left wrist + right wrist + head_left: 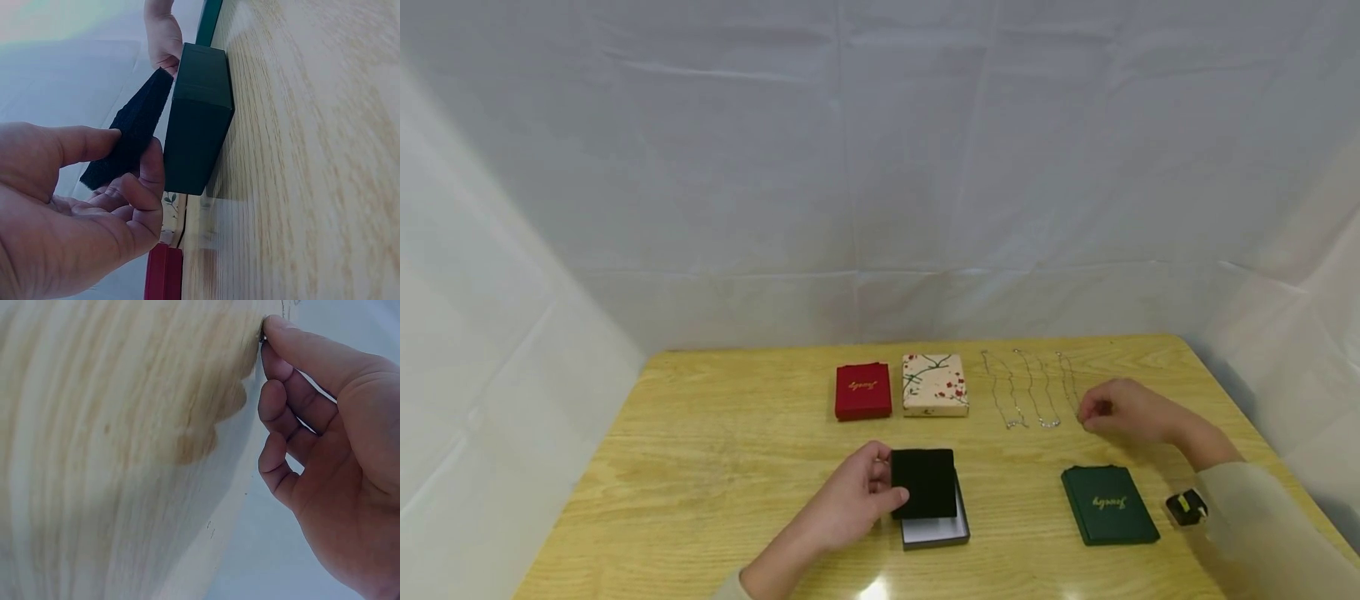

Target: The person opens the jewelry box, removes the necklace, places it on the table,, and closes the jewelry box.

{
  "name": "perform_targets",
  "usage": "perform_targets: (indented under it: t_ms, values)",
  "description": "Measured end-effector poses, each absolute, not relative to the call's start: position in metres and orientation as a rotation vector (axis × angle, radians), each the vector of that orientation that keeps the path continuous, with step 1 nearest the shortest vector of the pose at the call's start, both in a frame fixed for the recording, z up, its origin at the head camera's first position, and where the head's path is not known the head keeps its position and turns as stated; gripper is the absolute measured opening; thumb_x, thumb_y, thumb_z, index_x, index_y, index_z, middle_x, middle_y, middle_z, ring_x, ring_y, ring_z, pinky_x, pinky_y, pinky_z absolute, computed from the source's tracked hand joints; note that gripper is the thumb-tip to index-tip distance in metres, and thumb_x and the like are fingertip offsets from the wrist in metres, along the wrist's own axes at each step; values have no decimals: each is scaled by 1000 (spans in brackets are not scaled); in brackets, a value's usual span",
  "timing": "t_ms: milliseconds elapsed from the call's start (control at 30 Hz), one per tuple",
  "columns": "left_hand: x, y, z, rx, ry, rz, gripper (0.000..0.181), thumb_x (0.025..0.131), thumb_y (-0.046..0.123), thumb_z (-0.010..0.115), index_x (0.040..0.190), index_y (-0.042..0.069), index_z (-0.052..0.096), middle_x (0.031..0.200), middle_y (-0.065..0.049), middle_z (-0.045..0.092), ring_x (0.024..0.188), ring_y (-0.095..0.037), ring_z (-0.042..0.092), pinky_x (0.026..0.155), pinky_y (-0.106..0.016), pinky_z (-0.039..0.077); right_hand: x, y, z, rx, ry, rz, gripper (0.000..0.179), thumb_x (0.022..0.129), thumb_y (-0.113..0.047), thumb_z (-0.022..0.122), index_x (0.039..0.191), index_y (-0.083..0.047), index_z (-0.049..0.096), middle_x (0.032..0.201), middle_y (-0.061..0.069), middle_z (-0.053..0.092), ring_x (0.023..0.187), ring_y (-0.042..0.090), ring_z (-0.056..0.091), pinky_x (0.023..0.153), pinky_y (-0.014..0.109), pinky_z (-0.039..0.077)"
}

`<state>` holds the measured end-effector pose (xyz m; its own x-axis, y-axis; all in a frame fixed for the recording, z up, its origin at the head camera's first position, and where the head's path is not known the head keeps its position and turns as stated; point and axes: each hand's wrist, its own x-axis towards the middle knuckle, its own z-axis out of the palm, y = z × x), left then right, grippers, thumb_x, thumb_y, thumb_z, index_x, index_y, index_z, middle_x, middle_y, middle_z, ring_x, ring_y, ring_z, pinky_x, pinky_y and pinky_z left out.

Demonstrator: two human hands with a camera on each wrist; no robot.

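In the head view, my left hand holds a square black foam pad by its left edge. The left wrist view shows the thumb on one face of the pad and fingers behind it. Below the pad stands an open box base with a pale inside, partly covered. My right hand is at the near end of the rightmost silver chain necklace. Thumb and forefinger pinch a tiny dark bit of it, seen in the right wrist view. Another two necklaces lie stretched out to the left.
A red jewelry box and a floral patterned box stand behind the left hand. Nearer me on the right lies a green lid with gold lettering. A small black object is beside the right sleeve. White sheeting surrounds the wooden table.
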<state>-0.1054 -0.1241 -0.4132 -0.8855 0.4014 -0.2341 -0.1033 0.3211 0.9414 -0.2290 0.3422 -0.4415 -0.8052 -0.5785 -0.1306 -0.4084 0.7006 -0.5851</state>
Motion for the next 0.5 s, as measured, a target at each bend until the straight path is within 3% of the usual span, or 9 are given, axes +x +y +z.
perform_targets:
  t_ms: [300, 500]
  values:
    - [-106, -122, -413, 258, 2167, 1582, 52, 97, 10, 75, 138, -7, 48, 106, -11, 63, 89, -22, 60, 76, -39, 54, -221, 334, -433, -804, 2656, -848, 10, 101, -17, 75, 109, -14, 71, 90, -8, 64, 77, 7, 55, 67, 29, 49]
    - [-107, -122, -413, 250, 2175, 1586, 53, 98, 11, 75, 138, -7, 47, 109, -11, 65, 95, -23, 63, 80, -40, 56, -206, 307, -414, -884, 2719, -869, 28, 101, -24, 76, 123, -8, 68, 100, -6, 63, 85, 9, 54, 70, 30, 50]
